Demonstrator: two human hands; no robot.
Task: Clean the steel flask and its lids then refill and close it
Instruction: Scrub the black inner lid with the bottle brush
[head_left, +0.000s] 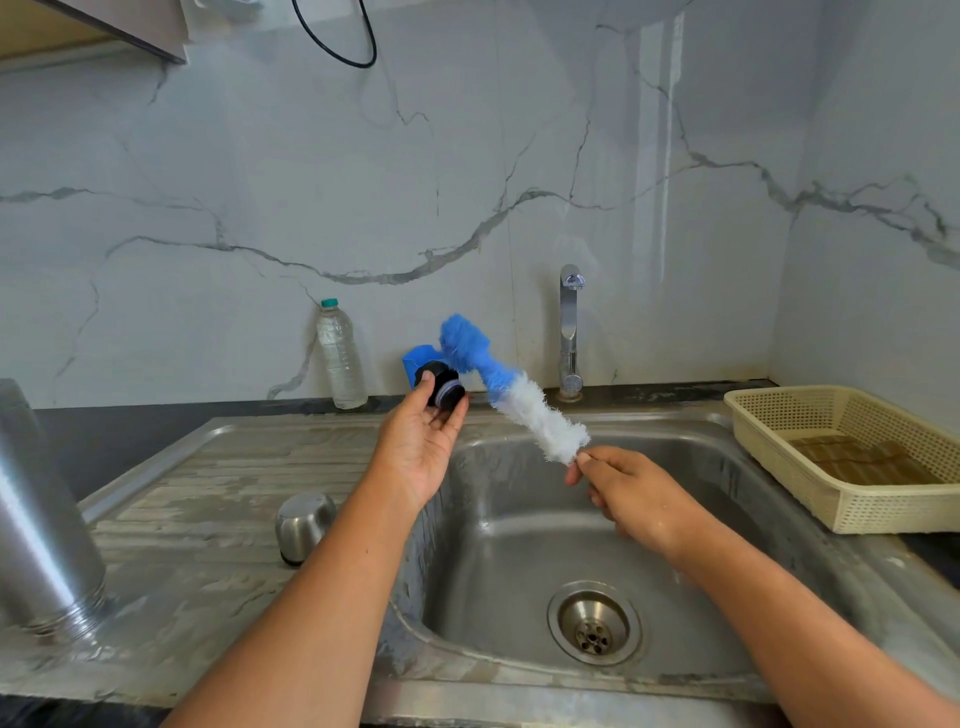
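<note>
The left hand (423, 447) was raised palm-up over the sink's (519, 519) left rim, its thumb and curled fingertips gripping the black inner lid (444, 384), a small dark stopper with a pale ring round its end. The right hand (631, 493) hovered over the basin, thumb and forefinger pinching the low end of the brush (511, 395), which slanted up and left, white bristles below and blue above, the blue tip just beside the lid. On the wet drainboard (208, 493) the steel flask (41, 519) stood threaded end down at far left, with the steel cup lid (304, 525) upturned near the basin.
</note>
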